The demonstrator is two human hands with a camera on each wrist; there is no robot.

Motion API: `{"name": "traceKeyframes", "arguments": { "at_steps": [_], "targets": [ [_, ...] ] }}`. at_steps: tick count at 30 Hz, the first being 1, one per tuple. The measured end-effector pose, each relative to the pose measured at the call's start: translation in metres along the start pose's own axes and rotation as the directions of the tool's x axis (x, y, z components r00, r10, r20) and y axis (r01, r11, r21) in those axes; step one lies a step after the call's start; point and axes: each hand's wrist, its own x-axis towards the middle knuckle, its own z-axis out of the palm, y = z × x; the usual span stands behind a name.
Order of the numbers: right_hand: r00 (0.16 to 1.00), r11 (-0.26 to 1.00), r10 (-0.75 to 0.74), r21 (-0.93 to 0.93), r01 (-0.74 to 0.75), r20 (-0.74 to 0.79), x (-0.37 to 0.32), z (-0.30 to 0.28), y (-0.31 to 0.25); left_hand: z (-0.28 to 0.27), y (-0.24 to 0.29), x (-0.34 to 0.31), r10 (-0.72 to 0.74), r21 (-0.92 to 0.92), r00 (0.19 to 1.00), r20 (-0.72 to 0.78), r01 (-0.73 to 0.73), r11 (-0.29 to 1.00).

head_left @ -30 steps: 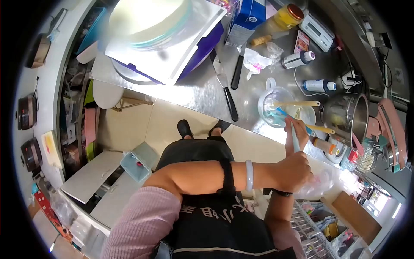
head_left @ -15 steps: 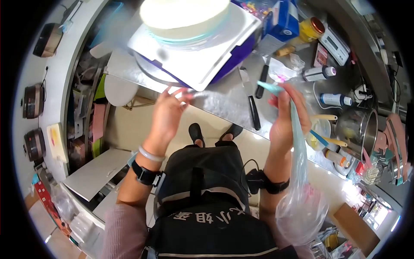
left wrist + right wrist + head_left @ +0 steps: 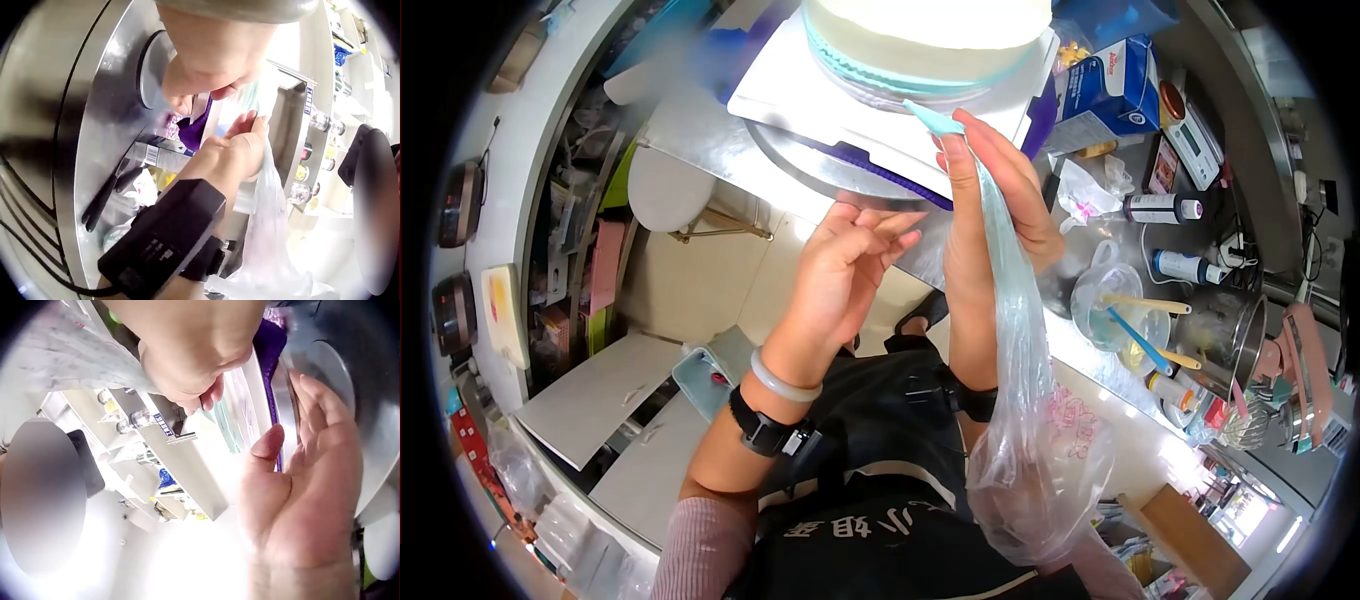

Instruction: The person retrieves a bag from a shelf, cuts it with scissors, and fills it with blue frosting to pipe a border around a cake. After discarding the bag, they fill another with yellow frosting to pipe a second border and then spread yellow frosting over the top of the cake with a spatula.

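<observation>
A piping bag [image 3: 1012,290] of clear plastic, pale blue at its narrow tip, is pinched between the thumb and fingers of my right hand [image 3: 1000,195]. Its loose, wide end hangs down over the forearm in the head view. The blue tip lies close to the lower edge of a round cream-coloured cake [image 3: 930,28] with a light blue band around its base. My left hand [image 3: 840,275], fingers loosely bent and holding nothing, is near the front rim of a metal disc [image 3: 800,165]. Under the cake are a white board [image 3: 772,92] and something purple [image 3: 1042,120].
To the right on the steel counter stand a blue-and-white carton [image 3: 1105,95], crumpled paper [image 3: 1085,192], two bottles, a cup [image 3: 1090,310] with spatulas and a steel mixing bowl [image 3: 1230,325]. A white scale [image 3: 1195,150] is farther back.
My right hand has carried the piping bag from beside the cup leftward to the cake. My left hand has let go of the bag, swung left and come near the disc. The view has shifted.
</observation>
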Motion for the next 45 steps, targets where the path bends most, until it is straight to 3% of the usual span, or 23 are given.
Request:
{"name": "traceKeyframes", "arguments": {
  "at_steps": [1, 3, 6, 9, 15, 25, 28, 30, 36, 40, 42, 43, 45],
  "targets": [
    [1.000, 1.000, -0.002, -0.001, 0.002, 0.002, 0.001, 0.000, 0.003, 0.001, -0.001, 0.000, 0.002, -0.003, 1.000, 0.001, -0.002, 1.000],
    [0.987, 0.982, -0.162, -0.097, 0.162, 0.009, 0.004, 0.000, 0.013, 0.004, -0.003, -0.001, -0.001, 0.004, 1.000, -0.024, 0.001, 1.000],
    [0.977, 0.969, -0.211, -0.130, 0.209, -0.004, 0.008, 0.003, 0.015, 0.001, -0.006, 0.001, 0.008, -0.016, 0.999, -0.032, -0.008, 1.000],
    [0.991, 0.982, -0.136, -0.136, 0.133, -0.009, 0.009, 0.002, 0.009, -0.002, -0.006, 0.003, 0.000, -0.033, 0.999, -0.034, -0.002, 0.999],
    [0.962, 0.952, -0.270, -0.161, 0.259, -0.049, 0.015, -0.005, 0.026, -0.005, 0.000, 0.001, 0.010, -0.033, 0.999, -0.035, -0.011, 0.999],
    [0.961, 0.961, -0.252, -0.146, 0.234, -0.117, 0.020, -0.012, 0.028, -0.015, 0.014, 0.000, 0.013, -0.019, 0.998, -0.060, -0.014, 1.000],
    [0.973, 0.982, -0.185, -0.055, 0.178, -0.139, 0.020, -0.013, 0.029, -0.021, 0.018, 0.002, 0.025, -0.006, 0.998, -0.052, -0.026, 1.000],
    [0.945, 0.941, -0.297, -0.212, 0.265, -0.136, 0.023, -0.017, 0.034, -0.024, 0.021, 0.003, 0.030, -0.019, 0.998, -0.057, -0.031, 0.999],
    [0.918, 0.927, -0.353, -0.205, 0.315, -0.183, 0.034, -0.022, 0.037, -0.031, 0.026, 0.005, 0.032, -0.041, 0.999, -0.044, -0.034, 0.999],
    [0.959, 0.972, -0.221, -0.121, 0.202, -0.176, 0.028, -0.023, 0.025, -0.030, 0.025, 0.004, 0.035, -0.037, 0.998, -0.047, -0.036, 0.999],
    [0.981, 0.997, -0.052, 0.047, 0.062, -0.187, 0.019, -0.015, 0.017, -0.027, 0.024, 0.003, 0.025, -0.038, 0.998, -0.063, -0.028, 0.999],
    [0.981, 0.997, -0.050, 0.050, 0.060, -0.185, 0.017, -0.013, 0.017, -0.025, 0.023, 0.002, 0.027, -0.037, 0.997, -0.065, -0.030, 0.999],
    [0.990, 0.990, -0.132, 0.036, 0.133, -0.044, 0.013, -0.009, 0.018, -0.020, 0.020, 0.001, 0.014, -0.028, 0.995, -0.094, -0.017, 0.999]
  ]
}}
